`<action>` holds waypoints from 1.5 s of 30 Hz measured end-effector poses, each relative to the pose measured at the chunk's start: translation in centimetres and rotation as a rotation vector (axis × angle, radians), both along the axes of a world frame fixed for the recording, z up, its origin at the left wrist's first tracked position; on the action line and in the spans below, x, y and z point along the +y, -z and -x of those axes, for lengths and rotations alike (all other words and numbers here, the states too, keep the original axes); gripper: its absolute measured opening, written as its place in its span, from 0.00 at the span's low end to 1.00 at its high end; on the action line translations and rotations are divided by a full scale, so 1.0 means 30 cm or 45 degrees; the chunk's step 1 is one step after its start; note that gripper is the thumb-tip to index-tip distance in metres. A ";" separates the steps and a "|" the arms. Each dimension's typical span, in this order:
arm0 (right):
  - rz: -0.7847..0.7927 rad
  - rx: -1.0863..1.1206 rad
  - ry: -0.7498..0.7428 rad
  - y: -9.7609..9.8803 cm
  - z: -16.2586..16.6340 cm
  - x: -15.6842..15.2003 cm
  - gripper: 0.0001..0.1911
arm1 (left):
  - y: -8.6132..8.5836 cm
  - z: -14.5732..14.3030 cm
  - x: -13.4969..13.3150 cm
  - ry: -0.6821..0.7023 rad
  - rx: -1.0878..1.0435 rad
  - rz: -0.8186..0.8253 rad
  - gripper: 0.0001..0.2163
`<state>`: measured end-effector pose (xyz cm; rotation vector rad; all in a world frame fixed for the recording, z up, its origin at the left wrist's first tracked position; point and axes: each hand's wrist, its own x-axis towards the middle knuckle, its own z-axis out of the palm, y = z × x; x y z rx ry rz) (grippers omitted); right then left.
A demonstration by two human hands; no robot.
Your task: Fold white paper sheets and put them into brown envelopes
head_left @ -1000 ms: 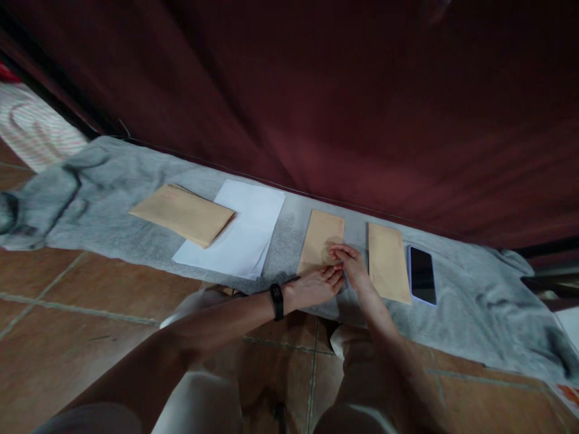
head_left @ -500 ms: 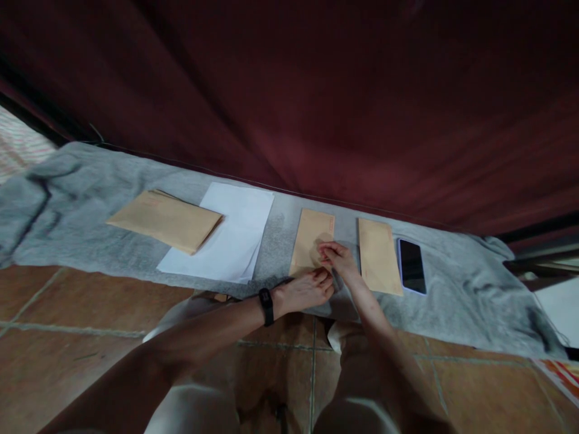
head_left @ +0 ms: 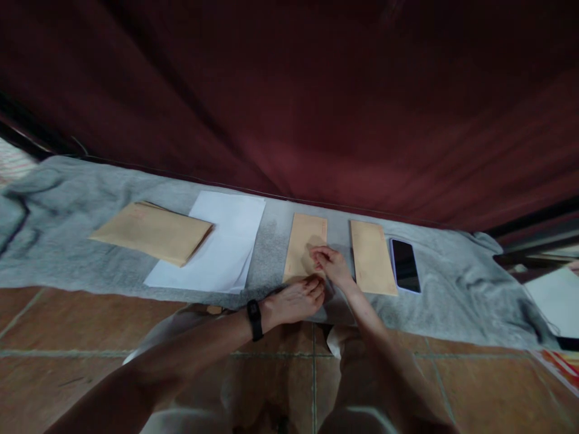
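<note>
A brown paper envelope (head_left: 304,236) lies upright on the grey cloth in front of me, with small red print near its top right corner. My left hand (head_left: 301,298), a black band on its wrist, is closed at the envelope's lower end, fingers curled over that edge. Just above it, my right hand (head_left: 332,265) is held over the envelope's right side, thumb and fingertips pinched together. Whatever is between those fingertips is too small to make out. The envelope's bottom corner is hidden behind my hands.
A second brown envelope (head_left: 371,256) lies to the right, beside a dark-screened phone (head_left: 406,265). On the left, a stack of brown envelopes (head_left: 151,234) overlaps white paper sheets (head_left: 230,238). The grey cloth (head_left: 456,289) meets a dark red curtain (head_left: 289,108) behind; tiled floor lies below.
The view has shifted slightly, so the things on the cloth appear a little further left. My hands keep nearly the same pose over the envelope, with the right fingers still pinched.
</note>
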<state>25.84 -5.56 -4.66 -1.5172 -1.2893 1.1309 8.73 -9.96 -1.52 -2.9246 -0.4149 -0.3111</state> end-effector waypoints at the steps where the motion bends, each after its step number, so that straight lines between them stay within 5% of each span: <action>1: -0.037 -0.055 -0.004 -0.002 0.001 -0.001 0.14 | 0.002 0.002 -0.001 -0.009 0.006 0.028 0.12; 8: -0.515 -0.831 -0.248 -0.030 0.003 -0.025 0.22 | 0.009 0.012 0.008 -0.034 0.008 0.221 0.11; 15: -0.460 -1.268 -0.472 0.009 -0.010 -0.048 0.29 | -0.007 0.025 0.049 0.042 -0.096 0.374 0.07; 22: -0.526 -1.282 -0.403 0.005 0.011 -0.075 0.29 | 0.006 -0.014 0.205 -0.302 -0.453 0.512 0.13; 28: -0.537 -1.255 -0.460 0.002 0.053 -0.116 0.25 | 0.073 -0.044 0.350 -0.535 -0.339 0.500 0.24; 38: -0.627 -1.152 -0.744 0.004 0.102 -0.200 0.31 | 0.093 -0.095 0.425 -0.551 -0.133 0.508 0.27; 45: -0.579 -0.982 -0.977 -0.058 0.092 -0.194 0.34 | 0.111 -0.127 0.420 -0.548 -0.146 0.436 0.26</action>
